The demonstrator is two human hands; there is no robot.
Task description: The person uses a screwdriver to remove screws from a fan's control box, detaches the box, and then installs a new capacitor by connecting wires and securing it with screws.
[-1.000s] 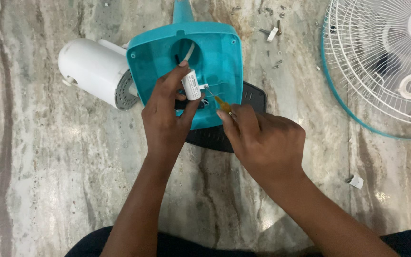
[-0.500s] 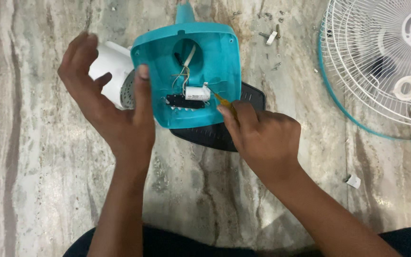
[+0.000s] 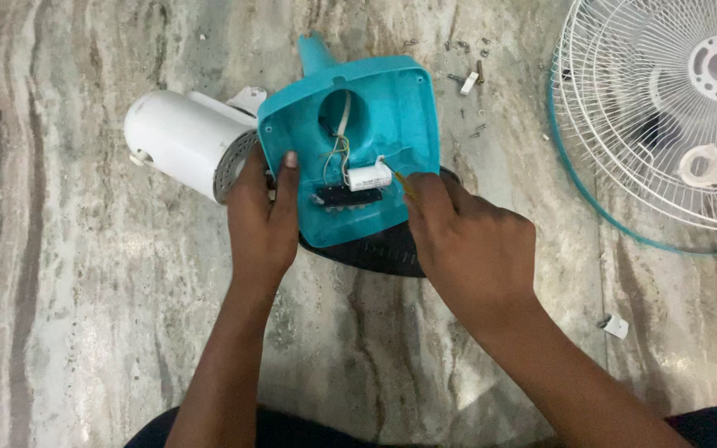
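Head view is showing the teal plastic fan housing [image 3: 375, 116] lying open on the marble floor [image 3: 85, 315], wiring exposed, grille off. Left hand [image 3: 263, 220] is gripping its left edge; right hand [image 3: 466, 245] is closing around a yellow-handled tool [image 3: 406, 184], probing inside.

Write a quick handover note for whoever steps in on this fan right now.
Left hand grips the left edge of the teal fan housing, thumb inside. Right hand holds a thin yellow-handled tool by the white capacitor, which lies inside on its wires. Housing is open, white motor cover beside it. Loose screws and wire grille on the floor. Reassembly not done.
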